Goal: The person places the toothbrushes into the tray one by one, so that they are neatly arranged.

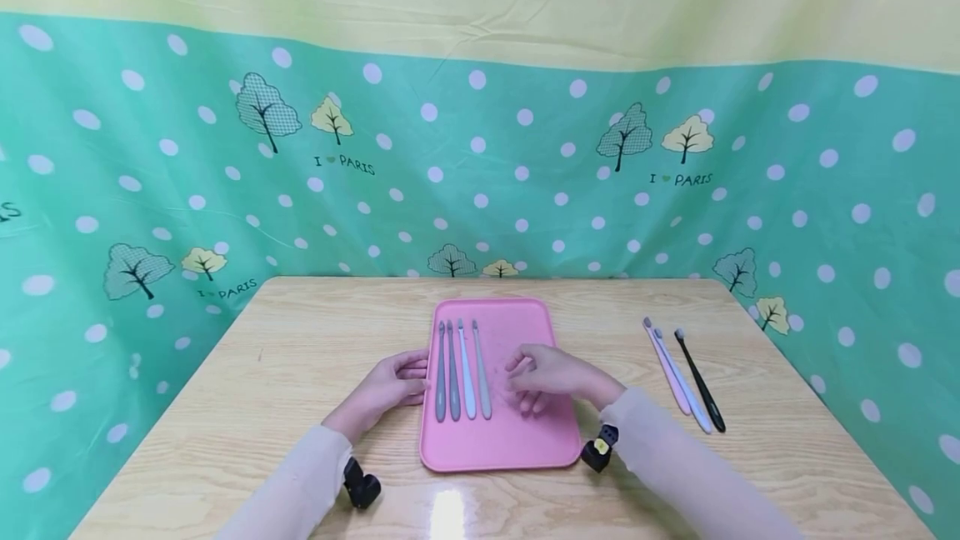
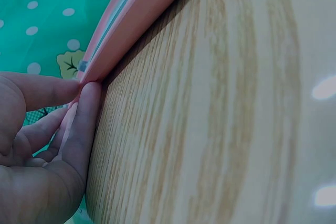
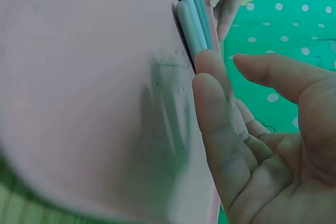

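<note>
A pink tray (image 1: 510,448) lies on the table with several toothbrushes side by side on its left half. Two are dark grey (image 1: 440,382), one is light blue (image 1: 467,373) and the rightmost is grey (image 1: 482,373). At the tray's left edge, my left hand (image 1: 386,390) pinches the rim between thumb and finger, as the left wrist view shows. Over the tray's right half, my right hand (image 1: 551,375) holds nothing; its fingers are loosely bent, with thumb and fingertips apart in the right wrist view. The grey toothbrush (image 3: 190,27) is nearest to those fingertips.
Right of the tray lie three more toothbrushes: pink (image 1: 667,369), light blue (image 1: 684,382) and black (image 1: 701,382). They are close together on the wooden table (image 1: 300,340). A green and yellow patterned cloth (image 1: 480,165) hangs behind the table.
</note>
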### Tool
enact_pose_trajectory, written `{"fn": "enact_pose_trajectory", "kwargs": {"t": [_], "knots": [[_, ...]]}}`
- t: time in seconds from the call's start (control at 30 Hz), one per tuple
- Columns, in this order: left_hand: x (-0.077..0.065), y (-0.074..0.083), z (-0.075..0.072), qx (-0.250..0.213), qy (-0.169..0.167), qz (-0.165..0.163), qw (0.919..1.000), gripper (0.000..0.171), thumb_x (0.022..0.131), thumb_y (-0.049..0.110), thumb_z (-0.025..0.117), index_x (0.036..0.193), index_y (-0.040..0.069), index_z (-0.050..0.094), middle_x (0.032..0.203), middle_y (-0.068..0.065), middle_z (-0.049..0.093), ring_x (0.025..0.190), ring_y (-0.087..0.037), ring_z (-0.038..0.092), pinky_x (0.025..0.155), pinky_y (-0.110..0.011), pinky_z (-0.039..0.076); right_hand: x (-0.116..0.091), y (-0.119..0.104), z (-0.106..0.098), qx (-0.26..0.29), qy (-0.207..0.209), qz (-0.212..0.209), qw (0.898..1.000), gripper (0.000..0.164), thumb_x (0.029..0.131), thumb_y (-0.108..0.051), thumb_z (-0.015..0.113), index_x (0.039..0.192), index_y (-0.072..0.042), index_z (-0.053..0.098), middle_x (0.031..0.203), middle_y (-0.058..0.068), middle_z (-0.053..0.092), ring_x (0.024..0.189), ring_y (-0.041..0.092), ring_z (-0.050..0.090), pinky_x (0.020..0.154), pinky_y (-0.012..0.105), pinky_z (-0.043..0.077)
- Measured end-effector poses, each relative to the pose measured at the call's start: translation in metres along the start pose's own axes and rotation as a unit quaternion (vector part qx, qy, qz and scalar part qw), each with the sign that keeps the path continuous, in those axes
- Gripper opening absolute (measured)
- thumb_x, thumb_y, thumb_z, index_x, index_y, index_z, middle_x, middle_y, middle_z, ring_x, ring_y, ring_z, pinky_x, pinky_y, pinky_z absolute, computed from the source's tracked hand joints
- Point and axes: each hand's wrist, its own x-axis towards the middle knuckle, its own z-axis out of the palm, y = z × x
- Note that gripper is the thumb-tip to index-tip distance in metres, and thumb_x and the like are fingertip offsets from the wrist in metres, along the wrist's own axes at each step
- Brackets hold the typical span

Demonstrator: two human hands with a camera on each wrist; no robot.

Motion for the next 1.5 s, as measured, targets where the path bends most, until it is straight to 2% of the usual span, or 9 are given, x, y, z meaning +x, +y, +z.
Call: {"fn": "enact_pose_trajectory", "kwargs": {"t": [0.2, 0.47, 0.63, 0.97, 1.5], "knots": [[0.001, 0.001, -0.001, 0.000, 0.000, 0.000, 1.0000, 0.059, 0.092, -0.006, 0.065, 0.147, -0.002, 0.045, 0.129, -0.018, 0.057, 0.108, -0.024, 0.063, 0.088, -0.036, 0.061, -0.010, 0.002, -0.009, -0.015, 0.005, -0.010, 1.000, 0.035, 0.095, -0.015, 0.067, 0.121, 0.006, 0.055, 0.082, 0.015, 0.069, 0.069, 0.027, 0.070, 0.061, 0.037, 0.064], [0.000, 0.001, -0.001, 0.001, 0.000, 0.001, 1.0000, 0.059, 0.092, -0.006, 0.065, 0.147, -0.003, 0.045, 0.129, -0.018, 0.057, 0.109, -0.025, 0.063, 0.088, -0.036, 0.061, -0.023, 0.010, -0.027, -0.008, 0.012, -0.018, 1.000, 0.036, 0.095, -0.014, 0.066, 0.121, 0.008, 0.054, 0.082, 0.016, 0.068, 0.069, 0.026, 0.070, 0.060, 0.034, 0.063], [0.000, 0.001, -0.001, 0.004, -0.001, 0.000, 1.0000, 0.059, 0.092, -0.005, 0.066, 0.147, -0.002, 0.045, 0.130, -0.018, 0.056, 0.110, -0.025, 0.063, 0.088, -0.036, 0.061, -0.032, 0.015, -0.038, -0.007, 0.024, -0.005, 1.000, 0.037, 0.095, -0.015, 0.066, 0.122, 0.007, 0.054, 0.083, 0.014, 0.067, 0.069, 0.023, 0.069, 0.060, 0.033, 0.063], [0.000, 0.000, -0.002, 0.004, -0.005, 0.007, 1.0000, 0.059, 0.092, -0.005, 0.066, 0.146, -0.003, 0.045, 0.129, -0.018, 0.057, 0.108, -0.024, 0.063, 0.088, -0.036, 0.061, -0.056, 0.028, -0.062, -0.016, 0.034, 0.006, 0.999, 0.041, 0.097, -0.021, 0.066, 0.126, 0.005, 0.052, 0.090, 0.015, 0.069, 0.073, 0.027, 0.069, 0.063, 0.040, 0.064], [-0.001, -0.002, -0.002, 0.008, -0.010, 0.004, 0.9999, 0.060, 0.093, -0.003, 0.066, 0.148, -0.003, 0.043, 0.131, -0.019, 0.056, 0.111, -0.026, 0.062, 0.089, -0.035, 0.061, -0.095, 0.051, -0.096, -0.032, 0.085, 0.029, 0.995, 0.050, 0.098, -0.022, 0.063, 0.134, 0.009, 0.048, 0.103, 0.016, 0.070, 0.081, 0.029, 0.068, 0.067, 0.042, 0.062]]}}
